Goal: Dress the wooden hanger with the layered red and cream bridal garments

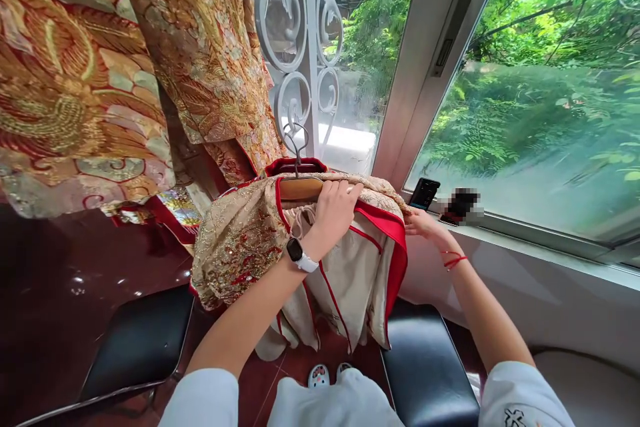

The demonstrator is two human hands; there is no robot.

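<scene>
A beige jacket (240, 247) with gold beading and red edging hangs on a wooden hanger (301, 189). Its front lies open, so the pale lining shows on the right side. My left hand (336, 208), a watch on its wrist, is closed over the jacket's shoulder, right beside the hanger. At the jacket's outer right shoulder, my right hand (424, 223) grips the fabric; some of its fingertips are hidden behind the cloth. The metal hook (297, 147) of the hanger rises above the collar.
Gold and red embroidered garments (80, 80) hang at the left. A black chair seat (143, 333) stands left, another black seat (427, 367) right. A phone (425, 194) leans on the windowsill (540, 252). White scrollwork (311, 47) stands before the window.
</scene>
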